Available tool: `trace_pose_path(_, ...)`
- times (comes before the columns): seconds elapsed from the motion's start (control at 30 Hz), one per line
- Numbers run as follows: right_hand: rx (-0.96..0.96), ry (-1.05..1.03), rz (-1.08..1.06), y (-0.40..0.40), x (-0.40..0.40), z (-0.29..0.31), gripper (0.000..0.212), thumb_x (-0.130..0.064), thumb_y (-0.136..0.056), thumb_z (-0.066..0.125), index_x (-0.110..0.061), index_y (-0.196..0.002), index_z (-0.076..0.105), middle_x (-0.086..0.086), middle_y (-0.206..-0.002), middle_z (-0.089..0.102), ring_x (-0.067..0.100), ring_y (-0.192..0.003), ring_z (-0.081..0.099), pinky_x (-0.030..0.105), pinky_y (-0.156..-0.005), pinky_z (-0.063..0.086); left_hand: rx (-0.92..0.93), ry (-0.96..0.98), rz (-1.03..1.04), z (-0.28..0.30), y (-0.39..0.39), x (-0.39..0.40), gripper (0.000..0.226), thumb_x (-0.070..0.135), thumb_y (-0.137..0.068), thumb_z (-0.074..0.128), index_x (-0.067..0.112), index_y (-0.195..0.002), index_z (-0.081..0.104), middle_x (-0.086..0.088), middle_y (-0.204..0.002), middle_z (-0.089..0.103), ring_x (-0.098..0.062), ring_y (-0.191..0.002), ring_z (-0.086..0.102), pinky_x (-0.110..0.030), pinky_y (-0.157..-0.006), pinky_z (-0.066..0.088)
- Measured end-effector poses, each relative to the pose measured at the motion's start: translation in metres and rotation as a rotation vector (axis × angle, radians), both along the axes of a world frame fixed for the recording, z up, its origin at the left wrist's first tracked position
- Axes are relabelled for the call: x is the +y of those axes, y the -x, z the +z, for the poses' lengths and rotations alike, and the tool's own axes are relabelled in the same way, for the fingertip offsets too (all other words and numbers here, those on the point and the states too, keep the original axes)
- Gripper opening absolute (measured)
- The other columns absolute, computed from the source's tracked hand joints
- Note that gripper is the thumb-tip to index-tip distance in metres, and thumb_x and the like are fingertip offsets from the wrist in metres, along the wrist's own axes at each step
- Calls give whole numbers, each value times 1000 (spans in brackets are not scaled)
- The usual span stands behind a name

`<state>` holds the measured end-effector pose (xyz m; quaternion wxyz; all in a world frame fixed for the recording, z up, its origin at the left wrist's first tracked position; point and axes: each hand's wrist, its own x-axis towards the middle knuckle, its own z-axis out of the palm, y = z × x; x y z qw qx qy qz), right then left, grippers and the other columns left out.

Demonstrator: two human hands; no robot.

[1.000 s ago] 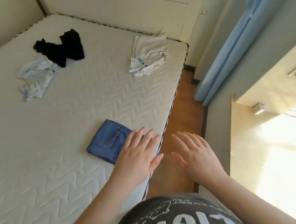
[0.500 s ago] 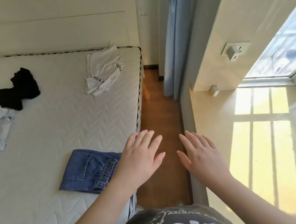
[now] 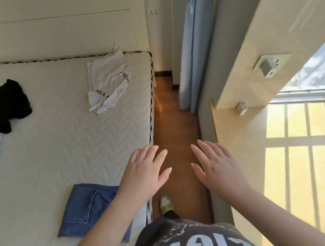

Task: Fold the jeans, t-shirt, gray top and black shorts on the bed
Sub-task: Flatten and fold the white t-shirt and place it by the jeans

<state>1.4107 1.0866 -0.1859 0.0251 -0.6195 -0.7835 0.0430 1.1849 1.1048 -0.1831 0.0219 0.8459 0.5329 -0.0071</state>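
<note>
Jeans [image 3: 89,211] lie folded at bed's [image 3: 64,148] near edge, t-shirt [image 3: 108,84] crumpled by far corner; both hands [image 3: 146,169] [image 3: 215,167] spread, holding nothing, likely free for next garment.

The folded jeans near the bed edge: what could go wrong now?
The jeans lie close to the mattress edge; the left hand or its arm, passing over them, might brush them off. The white t-shirt also sits near that edge. The aisle floor is narrow, so a stumble is possible.
</note>
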Motion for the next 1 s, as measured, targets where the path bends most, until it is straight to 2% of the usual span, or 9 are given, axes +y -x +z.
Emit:
trace_pose_path(0.1, -7, -30, 0, 9, 32, 6, 51, -42, -91, 63, -16, -134, 59, 8, -136, 59, 27, -125, 57, 43, -105, 43, -4, -10, -7, 2, 12, 33, 57, 51, -94, 33, 17, -128, 64, -7, -125, 64, -28, -118, 60, -46, -100, 47)
trace_pose_path(0.2, -57, -5, -28, 12, 62, 8, 52, -45, -96, 52, -19, -141, 52, 6, -144, 53, 25, -132, 50, 42, -111, 37, -14, 6, -39, 3, 18, 66, 57, 50, -94, 32, 18, -131, 62, -7, -129, 62, -28, -121, 58, -46, -104, 44)
trace_pose_path(0.3, -72, -6, -103, 16, 91, 10, 51, -44, -98, 49, -19, -142, 50, 7, -147, 50, 28, -136, 45, 45, -114, 33, -41, -6, -59, 4, 19, 99, 49, 43, -95, 45, 17, -134, 59, -7, -131, 61, -27, -120, 58, -46, -105, 43)
trace_pose_path(0.37, -76, -16, -121, 16, 111, 10, 51, -44, -96, 51, -18, -140, 52, 8, -145, 51, 29, -135, 46, 47, -113, 35, -64, -21, -59, 5, 18, 119, 47, 38, -93, 55, 16, -134, 60, -8, -130, 61, -27, -119, 59, -44, -103, 45)
trace_pose_path(0.5, -52, -80, -104, 7, 165, 2, 52, -43, -89, 64, -17, -133, 60, 10, -136, 60, 30, -126, 56, 46, -105, 42, -88, -50, -38, 0, 7, 165, 45, 32, -91, 56, 16, -133, 60, -7, -131, 61, -26, -123, 56, -44, -104, 45)
trace_pose_path(0.6, -44, -103, -68, -1, 215, -5, 53, -45, -85, 66, -19, -131, 62, 10, -133, 61, 30, -123, 58, 45, -103, 43, -66, -100, 10, -4, -1, 207, 44, 29, -87, 60, 17, -129, 62, -6, -127, 62, -26, -120, 57, -44, -101, 47)
trace_pose_path(0.77, -17, -110, 42, -8, 298, -4, 53, -44, -85, 68, -19, -131, 62, 11, -132, 62, 31, -120, 60, 46, -103, 43, -9, -135, 120, 9, -14, 266, 45, 34, -89, 44, 18, -126, 64, -3, -122, 62, -25, -116, 58, -42, -97, 46)
trace_pose_path(0.9, 27, -104, 113, -2, 353, 6, 54, -45, -85, 68, -17, -131, 62, 10, -133, 62, 31, -120, 60, 47, -102, 44, 4, -101, 234, 22, -18, 297, 42, 33, -87, 63, 18, -126, 64, -7, -126, 64, -29, -120, 58, -46, -99, 48)
trace_pose_path(1.0, 75, -98, 161, 13, 382, 13, 52, -44, -87, 67, -18, -132, 62, 9, -133, 62, 30, -121, 60, 46, -103, 42, 0, -45, 306, 27, -15, 315, 47, 38, -88, 62, 19, -131, 61, -8, -135, 60, -32, -130, 52, -50, -106, 43)
